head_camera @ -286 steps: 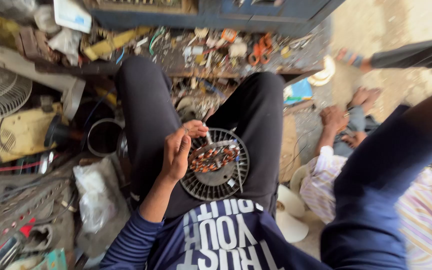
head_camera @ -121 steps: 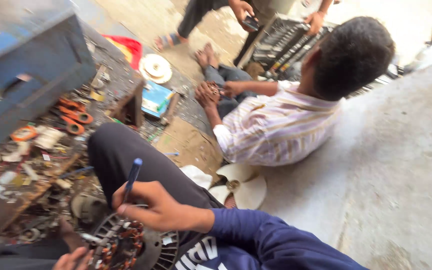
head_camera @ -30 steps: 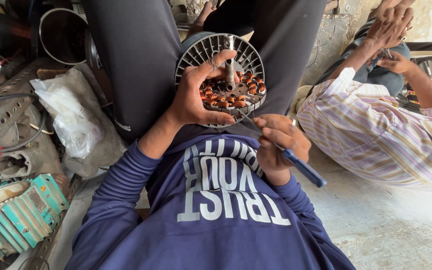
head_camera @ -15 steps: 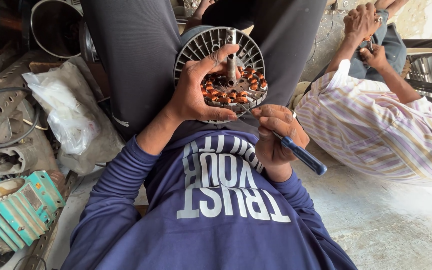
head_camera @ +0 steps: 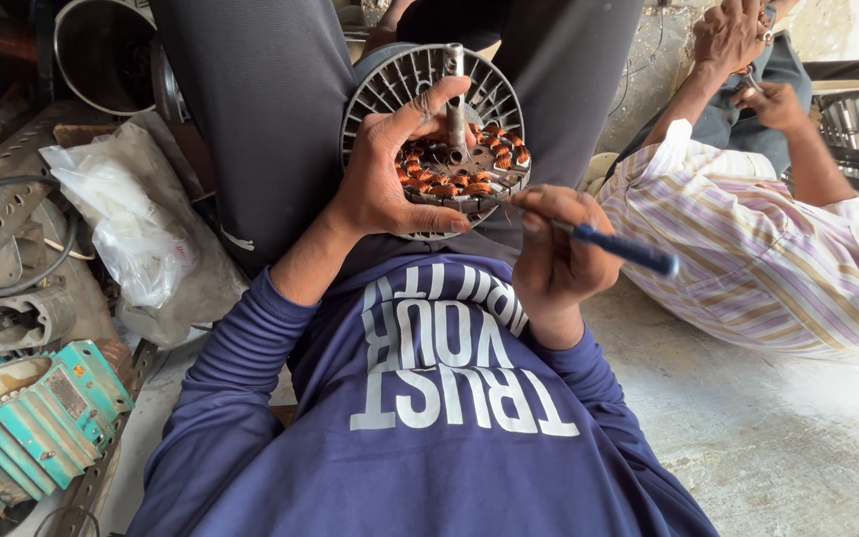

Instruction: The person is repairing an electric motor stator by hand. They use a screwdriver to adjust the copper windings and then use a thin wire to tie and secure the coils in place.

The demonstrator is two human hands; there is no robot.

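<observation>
— That motor housing (head_camera: 436,139) looks like dull grey cast metal, and the copper coils (head_camera: 459,174) shine glossy orange.

— The screwdriver handle (head_camera: 626,249) is smooth blue plastic. The bag (head_camera: 116,224) is thin crinkled plastic, and the floor (head_camera: 787,438) is rough matt concrete.

Bare concrete floor (head_camera: 777,438), cluttered, daylit
</observation>
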